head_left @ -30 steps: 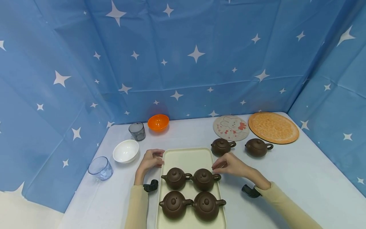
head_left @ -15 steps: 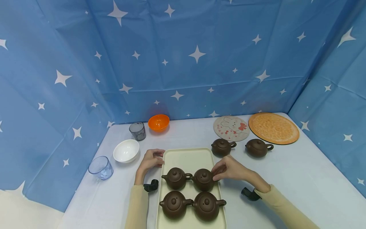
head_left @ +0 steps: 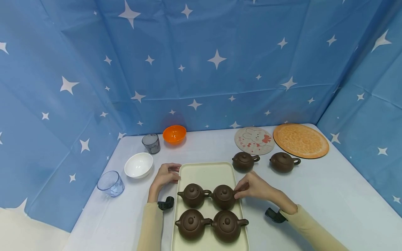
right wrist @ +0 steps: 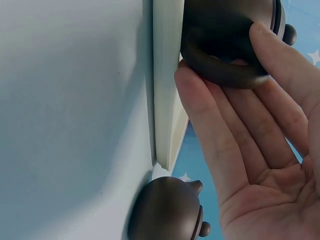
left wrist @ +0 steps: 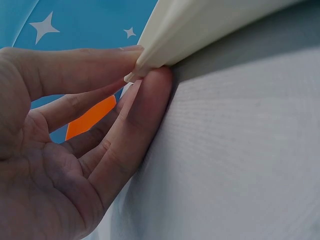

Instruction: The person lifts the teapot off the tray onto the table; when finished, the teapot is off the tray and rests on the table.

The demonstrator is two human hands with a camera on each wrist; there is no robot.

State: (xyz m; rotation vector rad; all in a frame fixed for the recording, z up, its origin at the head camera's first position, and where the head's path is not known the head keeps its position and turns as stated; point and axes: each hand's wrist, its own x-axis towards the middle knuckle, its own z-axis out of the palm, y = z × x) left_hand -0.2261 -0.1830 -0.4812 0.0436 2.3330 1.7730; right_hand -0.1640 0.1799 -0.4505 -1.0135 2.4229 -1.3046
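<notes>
A cream rectangular tray (head_left: 205,172) bears several dark brown teapots in two rows. At its left side my left hand (head_left: 165,176) pinches the rim between thumb and fingers; the left wrist view shows the tray edge (left wrist: 170,37) caught there. My right hand (head_left: 255,186) is at the tray's right side, on the handle of the back right teapot (head_left: 223,197). In the right wrist view the thumb and fingers are round that handle (right wrist: 220,72), and the teapot sits over the tray. Beside it are the back left teapot (head_left: 192,196) and the front right teapot (head_left: 226,226).
Behind my right hand stand two more teapots, one nearer (head_left: 244,161) and one farther right (head_left: 282,162). Round rabbit mat (head_left: 253,139) and orange mat (head_left: 299,139) lie beyond. At left are a white bowl (head_left: 138,165), orange bowl (head_left: 174,135), grey glass (head_left: 151,143) and blue glass (head_left: 111,184).
My right hand has moved slightly left and taken hold of the back right teapot's handle. My left hand stays on the tray rim, and the teapots have kept their places.
</notes>
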